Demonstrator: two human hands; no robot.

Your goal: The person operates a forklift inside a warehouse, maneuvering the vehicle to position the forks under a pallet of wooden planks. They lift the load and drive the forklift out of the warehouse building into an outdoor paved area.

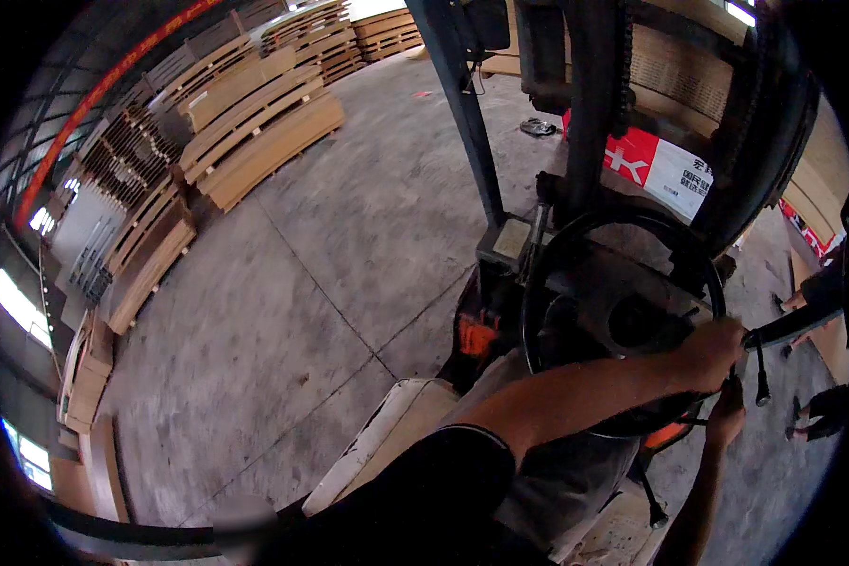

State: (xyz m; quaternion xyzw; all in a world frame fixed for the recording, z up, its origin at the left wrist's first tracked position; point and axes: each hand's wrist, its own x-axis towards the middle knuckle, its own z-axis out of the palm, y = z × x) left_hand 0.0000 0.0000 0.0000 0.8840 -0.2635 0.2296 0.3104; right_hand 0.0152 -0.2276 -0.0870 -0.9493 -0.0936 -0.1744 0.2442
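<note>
I sit at the black steering wheel of a forklift. My left arm crosses in front of me to the wheel's right side, where my left hand is closed around the rim. Just below it is my right hand, its fingers bunched close to the rim and the control levers. What my right hand grips is hidden. A black-knobbed lever stands to the right of both hands, and another black knob shows lower down, left of my right forearm.
Ahead rises the dark forklift mast, with a red and white printed panel beyond it. Stacks of brown boards line the left side of the concrete floor. At the far right, people's legs and feet show close to the forklift.
</note>
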